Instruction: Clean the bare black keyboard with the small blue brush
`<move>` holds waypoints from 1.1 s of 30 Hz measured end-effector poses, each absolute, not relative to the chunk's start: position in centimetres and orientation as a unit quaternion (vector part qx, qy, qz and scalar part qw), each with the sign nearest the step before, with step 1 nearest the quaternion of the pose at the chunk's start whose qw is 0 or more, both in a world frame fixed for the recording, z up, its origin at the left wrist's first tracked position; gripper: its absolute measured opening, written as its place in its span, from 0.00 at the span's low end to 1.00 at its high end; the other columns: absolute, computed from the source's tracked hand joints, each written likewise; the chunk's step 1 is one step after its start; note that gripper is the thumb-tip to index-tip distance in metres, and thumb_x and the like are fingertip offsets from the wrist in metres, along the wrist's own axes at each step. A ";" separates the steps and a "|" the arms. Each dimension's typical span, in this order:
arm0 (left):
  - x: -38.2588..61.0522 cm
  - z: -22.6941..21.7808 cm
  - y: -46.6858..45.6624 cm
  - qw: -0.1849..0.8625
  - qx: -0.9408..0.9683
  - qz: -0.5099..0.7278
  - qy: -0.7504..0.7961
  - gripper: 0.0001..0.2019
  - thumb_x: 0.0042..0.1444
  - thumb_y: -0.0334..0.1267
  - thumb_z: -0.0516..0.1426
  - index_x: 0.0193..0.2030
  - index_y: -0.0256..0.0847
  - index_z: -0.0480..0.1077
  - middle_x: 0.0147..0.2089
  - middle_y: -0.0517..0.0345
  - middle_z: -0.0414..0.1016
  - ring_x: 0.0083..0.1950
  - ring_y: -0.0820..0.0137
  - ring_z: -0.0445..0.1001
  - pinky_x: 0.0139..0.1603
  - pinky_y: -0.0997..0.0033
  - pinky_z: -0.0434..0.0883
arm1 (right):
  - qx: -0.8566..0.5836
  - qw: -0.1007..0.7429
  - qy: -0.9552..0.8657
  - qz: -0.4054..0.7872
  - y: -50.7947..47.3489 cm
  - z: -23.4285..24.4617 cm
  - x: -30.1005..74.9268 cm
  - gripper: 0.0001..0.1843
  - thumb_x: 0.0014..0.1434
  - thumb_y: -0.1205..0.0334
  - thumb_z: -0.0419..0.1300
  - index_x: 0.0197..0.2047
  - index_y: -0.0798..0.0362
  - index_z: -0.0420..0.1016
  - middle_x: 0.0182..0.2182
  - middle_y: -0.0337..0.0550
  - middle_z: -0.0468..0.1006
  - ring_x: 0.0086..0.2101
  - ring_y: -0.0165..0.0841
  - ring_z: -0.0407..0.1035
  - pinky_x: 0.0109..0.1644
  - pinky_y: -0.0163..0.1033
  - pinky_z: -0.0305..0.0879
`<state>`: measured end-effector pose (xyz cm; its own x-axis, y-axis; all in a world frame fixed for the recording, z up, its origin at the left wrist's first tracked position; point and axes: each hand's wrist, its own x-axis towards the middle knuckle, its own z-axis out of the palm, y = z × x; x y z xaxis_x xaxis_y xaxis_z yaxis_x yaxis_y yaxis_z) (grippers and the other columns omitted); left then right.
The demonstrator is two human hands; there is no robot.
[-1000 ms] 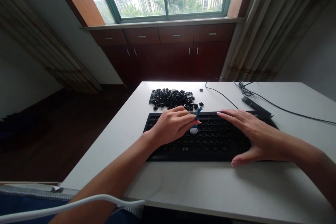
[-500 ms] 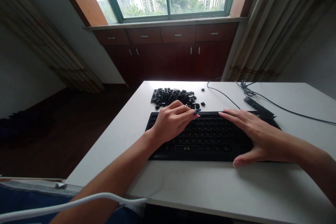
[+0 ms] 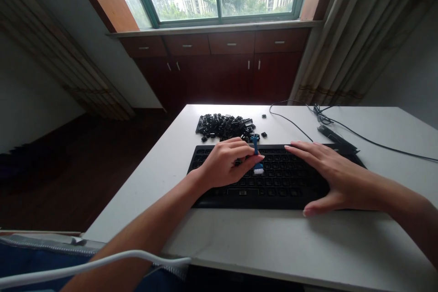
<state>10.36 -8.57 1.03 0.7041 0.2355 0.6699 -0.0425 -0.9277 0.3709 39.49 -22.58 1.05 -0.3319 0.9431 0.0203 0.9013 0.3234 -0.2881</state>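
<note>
A black keyboard with its keycaps off lies on the white table. My left hand is closed over its left half, pinching a small blue brush between thumb and fingers. The brush's white bristles point down toward the rows of bare key sockets; I cannot tell if they touch. My right hand lies spread across the keyboard's right part, fingers at the back edge and thumb at the front edge. Much of the right side is hidden beneath it.
Behind the keyboard is a heap of loose black keycaps, with a few stray ones beside it. A long black piece and a tangled black cable lie at the back right. A white cable crosses the lower left over my forearm.
My left hand has turned the brush from lying nearly flat in the fingers to upright, bristles down, and moved slightly nearer to me. My right hand stays in place.
</note>
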 end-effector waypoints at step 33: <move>10.2 1.2 -8.4 0.143 0.941 0.304 0.028 0.10 0.69 0.39 0.58 0.39 0.40 0.79 0.35 0.56 0.82 0.35 0.72 0.76 0.41 0.68 0.74 | -0.565 0.096 -0.811 0.118 -22.6 1.2 39.4 0.68 0.43 0.28 0.70 0.79 0.34 0.40 0.75 0.49 0.52 0.70 0.63 0.50 0.70 0.70 0.55</move>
